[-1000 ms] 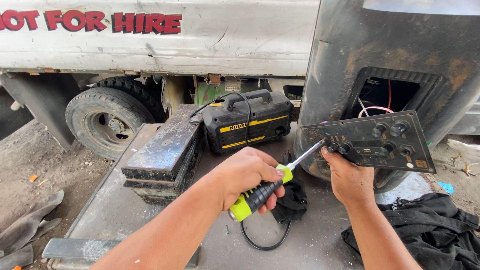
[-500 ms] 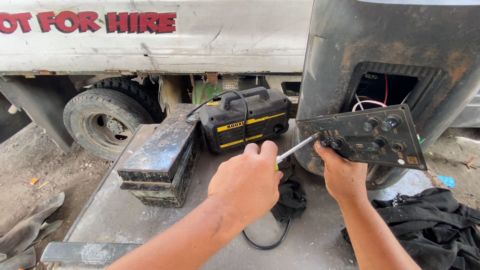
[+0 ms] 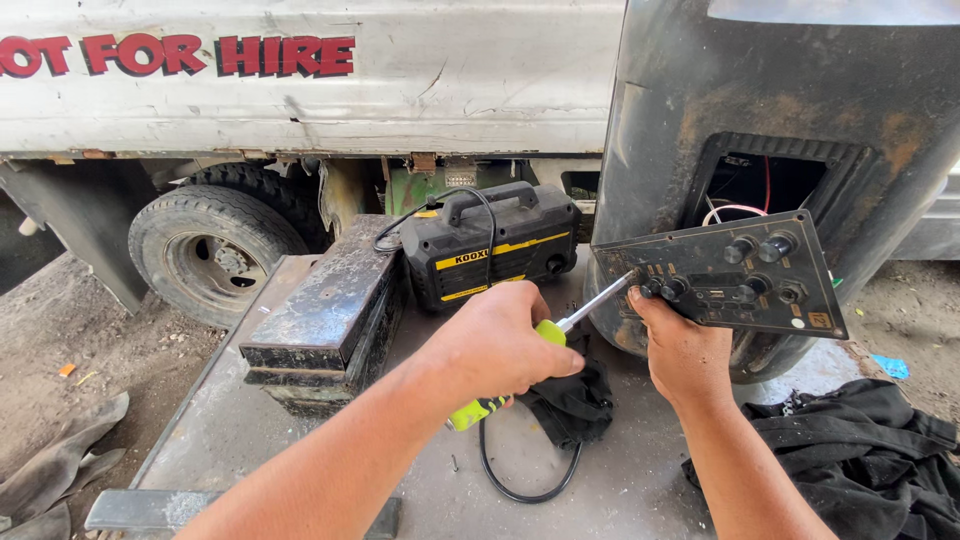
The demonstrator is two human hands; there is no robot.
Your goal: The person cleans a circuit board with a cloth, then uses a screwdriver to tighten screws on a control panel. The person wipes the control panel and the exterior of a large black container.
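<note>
My left hand [image 3: 497, 347] grips a screwdriver [image 3: 580, 312] with a yellow-green and black handle; its metal tip touches the left edge of a dark control panel [image 3: 720, 275]. The panel carries several knobs and sockets and hangs tilted in front of a rectangular opening [image 3: 765, 185] in a big black speaker cabinet [image 3: 700, 90], with red and white wires behind it. My right hand [image 3: 683, 352] holds the panel's lower left edge from below.
A black and yellow portable machine [image 3: 490, 245] with a carry handle stands behind my hands. A stack of dark metal blocks [image 3: 325, 315] lies left of it. Black cloth [image 3: 860, 450] and a black cable [image 3: 525, 485] lie on the metal table. A truck wheel [image 3: 210, 250] is behind.
My left hand turned over the screwdriver handle and shifted slightly, keeping the tip at the panel's left edge. The right hand stayed on the panel.
</note>
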